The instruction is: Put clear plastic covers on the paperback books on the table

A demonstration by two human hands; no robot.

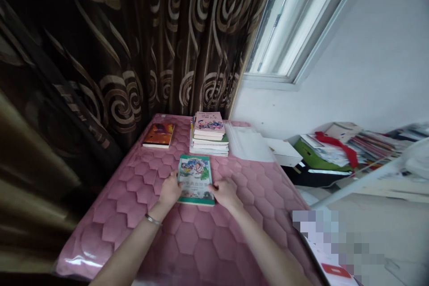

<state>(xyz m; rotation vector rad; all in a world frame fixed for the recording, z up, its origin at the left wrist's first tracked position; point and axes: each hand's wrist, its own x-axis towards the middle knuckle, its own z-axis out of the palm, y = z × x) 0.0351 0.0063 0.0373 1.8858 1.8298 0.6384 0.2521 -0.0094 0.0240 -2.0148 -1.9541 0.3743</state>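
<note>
A green-bordered book with an illustrated cover is between my two hands, over the pink padded surface. My left hand grips its left edge, thumb on the cover. On the opposite edge, my right hand holds it the same way, fingers curled at the side. A metal bracelet circles my left wrist. Just beyond the book stands a stack of books, topped by one with a pink cover. An orange and purple book lies further left.
Clear plastic sheets or bags lie right of the stack, beside a white box. Dark patterned curtains hang behind and left. Papers and a red strip pile up at the right, below the window.
</note>
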